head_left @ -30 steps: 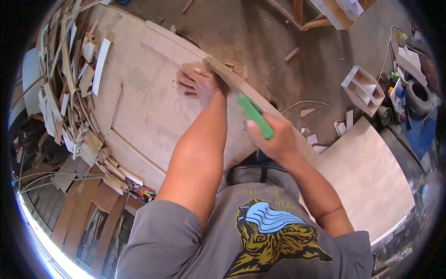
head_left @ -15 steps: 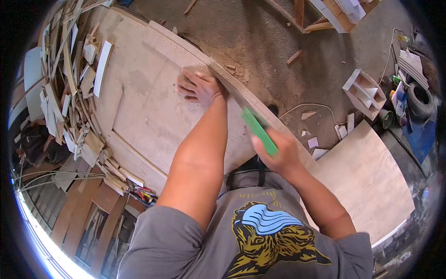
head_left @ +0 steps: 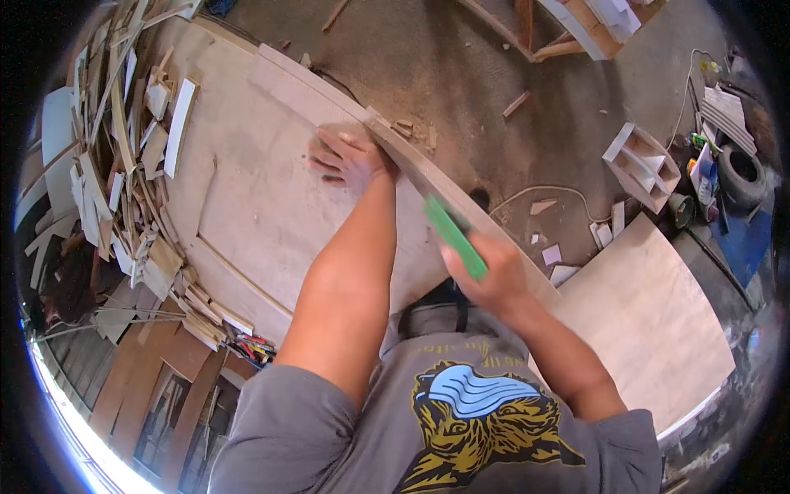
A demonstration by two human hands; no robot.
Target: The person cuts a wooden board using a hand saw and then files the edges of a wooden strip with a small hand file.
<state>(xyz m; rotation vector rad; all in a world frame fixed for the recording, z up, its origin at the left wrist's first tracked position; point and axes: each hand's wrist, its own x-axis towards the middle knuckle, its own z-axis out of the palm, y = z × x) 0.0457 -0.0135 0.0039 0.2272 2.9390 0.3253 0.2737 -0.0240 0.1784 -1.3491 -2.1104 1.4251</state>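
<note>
Remotely, I watched the right hand (head_left: pixel 497 273), gripping a blurred green block (head_left: pixel 455 237), shift bodyward, seemingly still working the wooden strip (head_left: pixel 411 156); left hand (head_left: pixel 354 158) spread.

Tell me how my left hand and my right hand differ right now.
Your left hand lies palm-down with fingers spread, while your right hand is closed.
The left hand rests on the wooden board; the right hand grips a green tool.
The left hand is farther from your grey shirt than the right hand.
Both are bare.
</note>
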